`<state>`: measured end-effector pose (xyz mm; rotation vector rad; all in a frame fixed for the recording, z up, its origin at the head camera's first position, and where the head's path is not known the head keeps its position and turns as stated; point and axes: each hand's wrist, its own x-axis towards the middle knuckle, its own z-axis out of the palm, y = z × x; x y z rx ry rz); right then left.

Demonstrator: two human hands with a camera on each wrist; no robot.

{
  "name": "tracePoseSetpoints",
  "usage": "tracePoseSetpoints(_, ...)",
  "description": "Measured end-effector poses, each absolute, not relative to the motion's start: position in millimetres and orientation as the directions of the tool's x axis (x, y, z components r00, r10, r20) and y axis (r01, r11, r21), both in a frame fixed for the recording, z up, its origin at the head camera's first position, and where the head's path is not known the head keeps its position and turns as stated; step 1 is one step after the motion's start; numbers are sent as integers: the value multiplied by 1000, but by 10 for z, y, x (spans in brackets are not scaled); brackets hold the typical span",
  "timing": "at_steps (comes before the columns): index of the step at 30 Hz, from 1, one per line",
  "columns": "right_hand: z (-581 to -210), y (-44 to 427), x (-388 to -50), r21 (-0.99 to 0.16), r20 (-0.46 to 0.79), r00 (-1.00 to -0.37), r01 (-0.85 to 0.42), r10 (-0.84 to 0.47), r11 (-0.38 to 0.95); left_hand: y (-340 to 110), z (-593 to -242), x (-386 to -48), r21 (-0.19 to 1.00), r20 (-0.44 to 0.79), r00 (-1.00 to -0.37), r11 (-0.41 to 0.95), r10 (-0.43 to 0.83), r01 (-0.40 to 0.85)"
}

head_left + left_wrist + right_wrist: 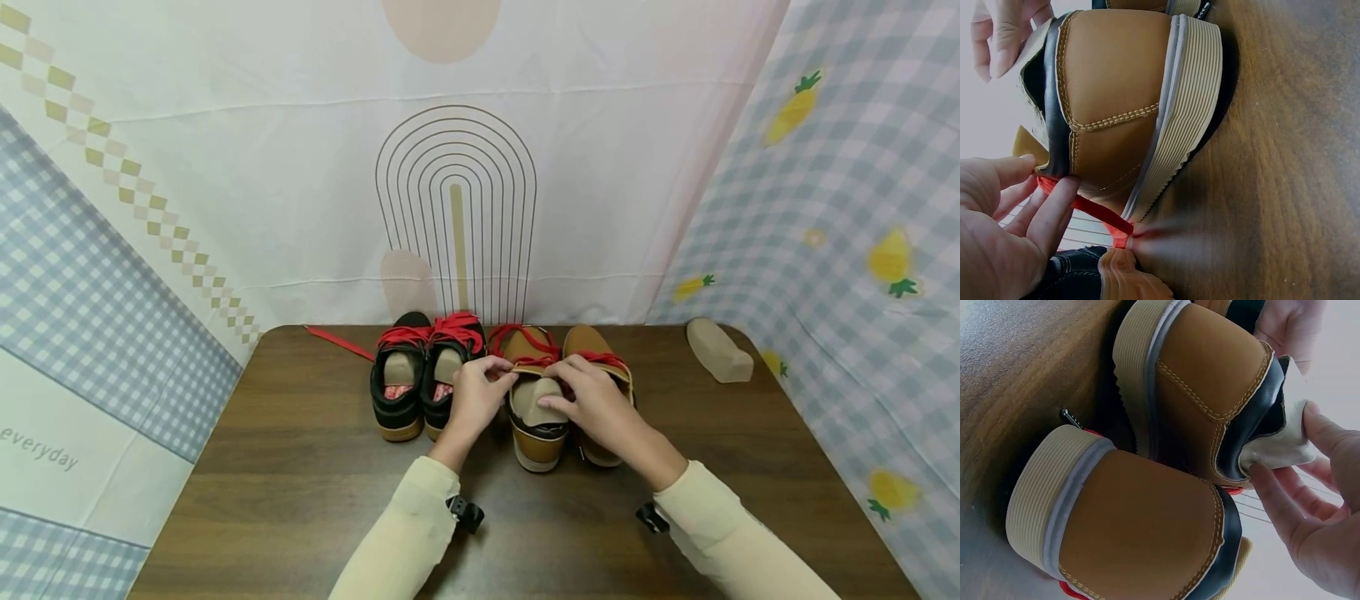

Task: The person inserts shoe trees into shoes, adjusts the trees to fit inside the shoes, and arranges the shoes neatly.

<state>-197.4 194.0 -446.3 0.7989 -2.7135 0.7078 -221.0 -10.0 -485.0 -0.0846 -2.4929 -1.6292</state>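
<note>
A tan leather shoe (540, 454) stands heel towards me between both hands, with a beige foot-shaped insert (531, 408) in its opening. My left hand (480, 387) pinches the left collar edge near the red lace (1094, 209), thumb and fingertips on either side. From the right, my right hand (592, 400) holds the insert; in the right wrist view its thumb and index finger touch the insert (1285, 447) beside the dark collar. Close on the right stands the other tan shoe (1141, 519), also with a red lace. The toe inside is hidden.
Two black shoes (397, 415) with red laces and beige inserts stand to the left. A red lace end (341, 340) trails along the back edge. Another beige insert (716, 350) lies at the back right corner of the wooden table (300, 500). Fabric hangs behind.
</note>
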Motion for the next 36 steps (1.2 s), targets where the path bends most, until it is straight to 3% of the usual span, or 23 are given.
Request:
tracePoseSetpoints(27,-4408,1871,-2049,-449,277,-885,-464,-375,764,-104,-4842,-2209,911,152,-988,394,-40,125)
tracePoseSetpoints(36,-4355,1854,-2080,-443,202,-910,-414,-361,796,-92,-4836,-2202,912,144,-989,393,-37,118)
